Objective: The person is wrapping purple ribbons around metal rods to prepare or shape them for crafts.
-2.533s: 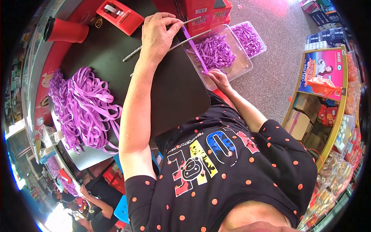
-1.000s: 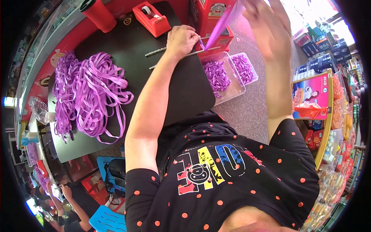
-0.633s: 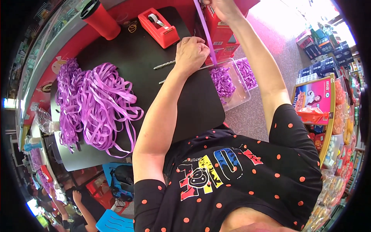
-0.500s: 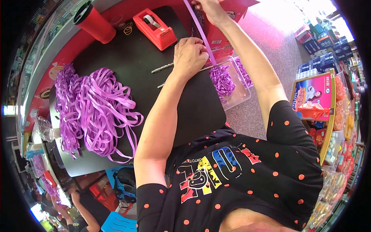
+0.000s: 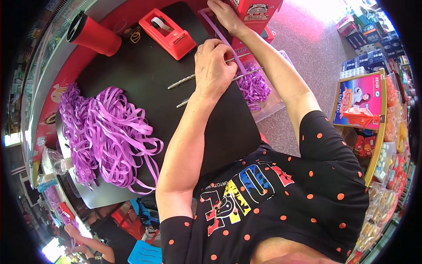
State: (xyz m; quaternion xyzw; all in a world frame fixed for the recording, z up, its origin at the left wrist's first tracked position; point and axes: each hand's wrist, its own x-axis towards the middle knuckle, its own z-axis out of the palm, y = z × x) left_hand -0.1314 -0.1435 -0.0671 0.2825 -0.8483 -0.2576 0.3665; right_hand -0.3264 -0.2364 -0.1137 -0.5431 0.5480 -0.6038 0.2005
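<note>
My left hand lies over two thin metal rods at the right side of the black table, its fingers curled at a flat purple ribbon. What the fingertips grip is partly hidden by the hand. The ribbon slants from the far edge down to a clear plastic box beside the table. Short folded purple ribbon pieces fill part of that box, below the rod ends. Beyond the left hand, my right hand is closed at the ribbon's upper end, its fingertips near the picture's edge.
Loose purple ribbon bundles cover the left of the black table. A red tape dispenser, yellow rubber bands and a red tumbler stand farther back. Another person's arm shows lower left. Stocked shelves line the right.
My right hand has moved left and slightly nearer, bringing the ribbon's upper end into view. My left hand stays over the rods. The whole view has shifted slightly.
</note>
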